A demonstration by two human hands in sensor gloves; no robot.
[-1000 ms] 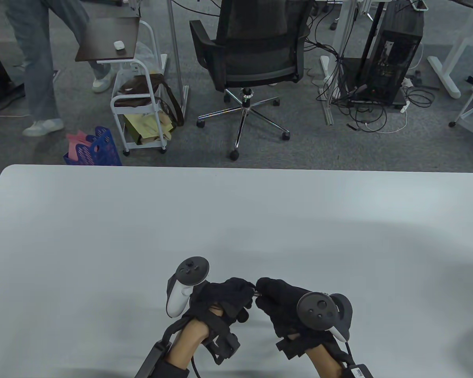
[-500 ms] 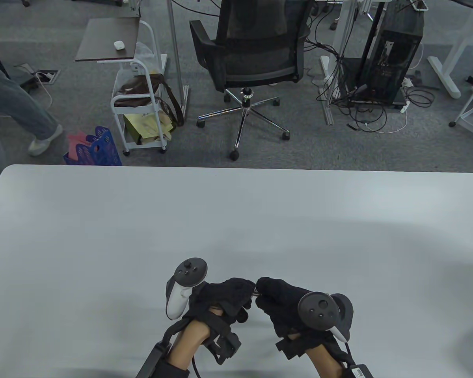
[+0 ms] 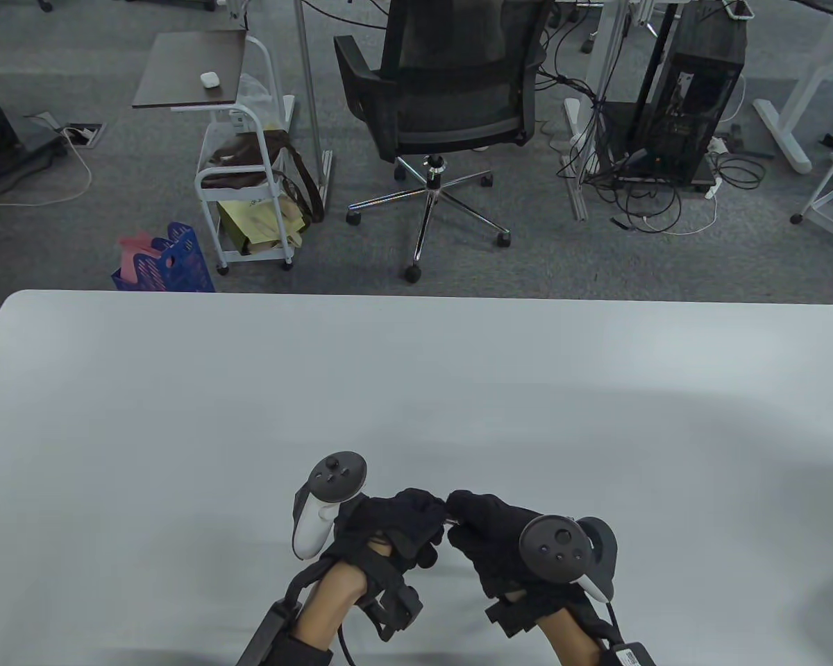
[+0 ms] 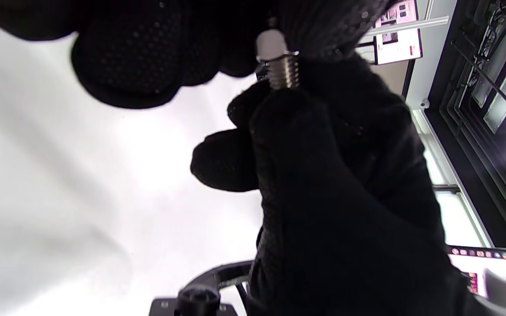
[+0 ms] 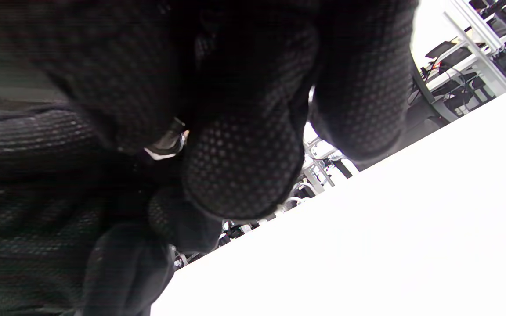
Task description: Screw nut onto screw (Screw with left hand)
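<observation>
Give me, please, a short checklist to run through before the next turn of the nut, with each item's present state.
1. Left hand pinches the nut: ok.
2. Right hand grips the screw: ok.
3. Nut sits on the screw's tip, threads bare below it: ok.
4. Nut square to the threads, not crossed: cannot tell.
5. Both hands held above the table: ok.
6. Screw head seated in the right hand: cannot tell, hidden by the glove.

The screw [image 4: 283, 73] is silver metal with a threaded shank, held off the white table between the fingertips of two black-gloved hands. Only a short threaded stretch shows. At its upper end sits the nut [image 4: 271, 45], a pale metal piece, partly hidden by fingers.
</observation>
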